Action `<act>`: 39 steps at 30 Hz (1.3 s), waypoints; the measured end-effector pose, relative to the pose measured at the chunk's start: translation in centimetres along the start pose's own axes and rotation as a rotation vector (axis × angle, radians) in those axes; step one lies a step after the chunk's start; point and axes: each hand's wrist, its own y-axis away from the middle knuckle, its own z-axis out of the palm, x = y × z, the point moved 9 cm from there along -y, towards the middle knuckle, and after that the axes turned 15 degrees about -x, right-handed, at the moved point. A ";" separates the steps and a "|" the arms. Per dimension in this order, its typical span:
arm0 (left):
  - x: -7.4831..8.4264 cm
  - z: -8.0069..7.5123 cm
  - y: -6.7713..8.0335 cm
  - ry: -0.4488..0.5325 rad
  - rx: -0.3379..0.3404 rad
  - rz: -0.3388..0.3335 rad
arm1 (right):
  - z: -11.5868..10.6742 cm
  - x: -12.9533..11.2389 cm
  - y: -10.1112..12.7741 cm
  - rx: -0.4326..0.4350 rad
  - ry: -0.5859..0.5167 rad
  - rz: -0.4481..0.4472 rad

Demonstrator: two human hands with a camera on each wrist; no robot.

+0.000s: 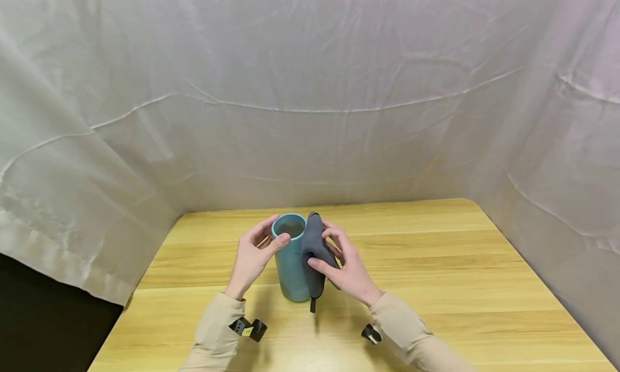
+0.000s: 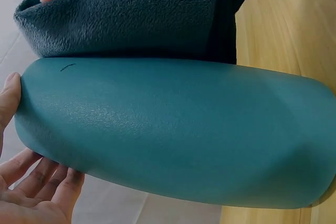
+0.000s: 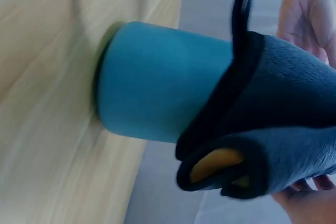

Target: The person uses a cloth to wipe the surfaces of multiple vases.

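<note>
A teal cup (image 1: 291,264) stands upright on the wooden table (image 1: 436,275). My left hand (image 1: 252,256) grips it near the rim, thumb on the lip. My right hand (image 1: 346,267) holds a folded dark grey fleece cloth (image 1: 314,248) against the cup's right side. The cloth has a black hem and a small hanging loop (image 1: 312,305). In the left wrist view the cup (image 2: 173,135) fills the frame with the cloth (image 2: 131,19) lying along it. The right wrist view shows the cup (image 3: 157,82), the cloth (image 3: 273,119) with a yellow inner layer, and its loop (image 3: 241,14).
White fabric sheeting (image 1: 310,92) walls the table at the back and on both sides. The table's left edge (image 1: 140,286) drops to a dark floor. Small black wrist cameras (image 1: 249,329) sit on both sleeves.
</note>
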 end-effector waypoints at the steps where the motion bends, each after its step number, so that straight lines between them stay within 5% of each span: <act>1: 0.0 0.0 0.0 0.001 -0.002 -0.001 | 0.0 0.1 -0.1 0.006 -0.005 0.021; 4: 0.1 0.0 0.0 0.004 -0.005 -0.002 | 0.0 -0.1 -0.6 0.025 0.011 0.046; 11: 0.1 0.0 0.1 0.006 -0.006 0.002 | 1.0 -1.1 -1.5 -0.031 0.251 0.032; 18: 0.3 0.1 0.2 0.000 -0.012 -0.008 | 1.8 -0.6 -1.2 -0.193 0.051 0.068; 24: 0.2 0.1 0.1 0.004 -0.014 -0.013 | 2.0 -0.2 -1.5 -0.241 0.029 0.130; 29: 0.2 0.0 0.1 0.003 -0.009 -0.015 | 1.9 0.2 -1.5 -0.211 0.077 0.215; 39: 0.3 -0.1 0.1 -0.015 -0.012 0.005 | 2.1 0.1 -2.4 -0.080 0.264 0.205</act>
